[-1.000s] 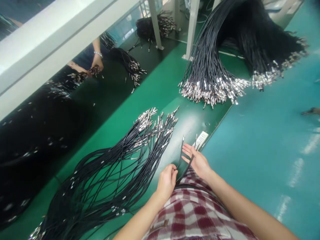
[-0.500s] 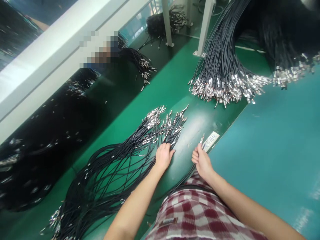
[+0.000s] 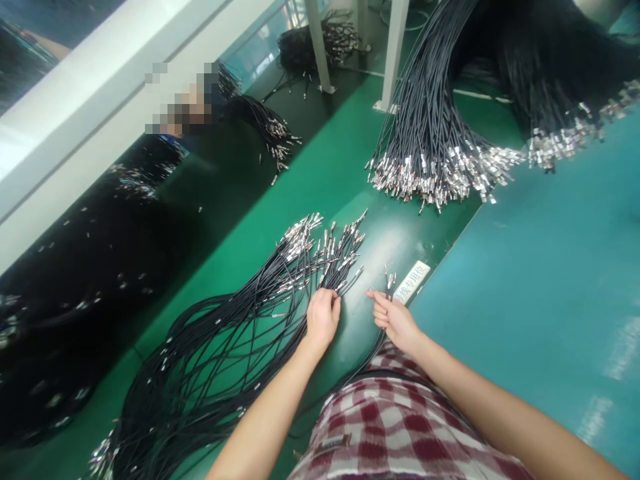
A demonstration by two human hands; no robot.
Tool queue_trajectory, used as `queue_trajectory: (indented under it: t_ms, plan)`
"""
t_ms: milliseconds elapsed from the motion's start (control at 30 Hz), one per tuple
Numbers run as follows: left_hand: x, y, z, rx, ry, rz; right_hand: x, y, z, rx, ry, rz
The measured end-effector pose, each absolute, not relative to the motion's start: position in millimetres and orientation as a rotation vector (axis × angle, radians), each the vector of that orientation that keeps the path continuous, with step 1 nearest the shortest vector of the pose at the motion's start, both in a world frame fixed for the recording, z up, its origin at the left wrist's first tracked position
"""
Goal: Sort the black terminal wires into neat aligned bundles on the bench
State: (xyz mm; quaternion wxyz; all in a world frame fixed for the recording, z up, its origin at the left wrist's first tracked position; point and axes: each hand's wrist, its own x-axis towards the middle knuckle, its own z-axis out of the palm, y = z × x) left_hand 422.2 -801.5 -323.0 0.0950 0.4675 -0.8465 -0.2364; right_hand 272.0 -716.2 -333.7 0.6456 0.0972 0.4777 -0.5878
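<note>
A loose bundle of thin black cables (image 3: 200, 327) with silvery metal terminals lies curved across the green surface. My left hand (image 3: 323, 317) is at the bundle's right edge, its fingers curled and pinched on a cable whose metal end sticks out beyond them. Further right, my right hand (image 3: 395, 323) is closed around a few black cables, with the metal terminals (image 3: 390, 279) pointing up above the fist. Those cables trail down past the plaid garment (image 3: 400, 420). Exactly how many strands each hand grips is hidden by the fingers.
Thick hanks of black cable (image 3: 435, 147) hang at the upper right, terminals down. A white label strip (image 3: 413, 281) is stuck beside my right hand. A pale metal beam (image 3: 100, 93) crosses the upper left, above dark cable heaps (image 3: 90, 287). Another person's blurred-out part (image 3: 187, 107) shows there.
The view has shifted slightly. My right hand has moved a little towards the left one, and more terminals show above it. A cable end now juts out past my left fingers.
</note>
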Motion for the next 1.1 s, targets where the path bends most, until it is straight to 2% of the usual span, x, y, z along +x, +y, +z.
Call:
queue_trajectory:
  t_ms: [133, 233, 300, 400, 467, 633, 767, 867, 967, 1100]
  plan:
    - [392.1, -751.5, -309.2, 1.363, -2.194, -1.116, 278.0, -709.4, -327.8, 0.116, 1.109, -1.376]
    - [388.3, -735.8, -308.4, 1.264, -2.173, -1.316, 278.3, -699.4, -330.7, 0.123, 1.265, -1.391]
    - [405.8, -750.4, -311.4, 1.240, -2.258, -1.221, 274.6, -692.6, -333.6, 0.140, 1.311, -1.410]
    - [446.9, -792.0, -319.6, 1.413, -2.296, -0.814, 268.4, -687.7, -334.7, 0.228, 1.163, -1.403]
    - [466.9, -814.8, -327.7, 1.560, -2.238, -0.736, 267.2, -689.2, -333.3, 0.291, 1.047, -1.377]
    - [473.3, -825.9, -346.6, 1.676, -1.920, -0.971, 270.8, -701.5, -332.2, 0.305, 0.961, -1.404]
    - [470.0, -823.0, -327.5, 1.707, -1.589, -0.945, 272.6, -707.2, -329.8, 0.228, 0.975, -1.374]
    - [453.1, -816.0, -288.7, 1.575, -1.668, -0.852, 274.8, -708.6, -318.0, 0.115, 1.006, -1.339]
    - [413.2, -797.3, -257.3, 1.423, -1.838, -0.993, 279.2, -710.1, -301.6, -0.034, 1.000, -1.289]
    - [361.1, -773.1, -261.8, 1.527, -1.809, -1.201, 288.0, -711.0, -294.0, -0.093, 1.051, -1.315]
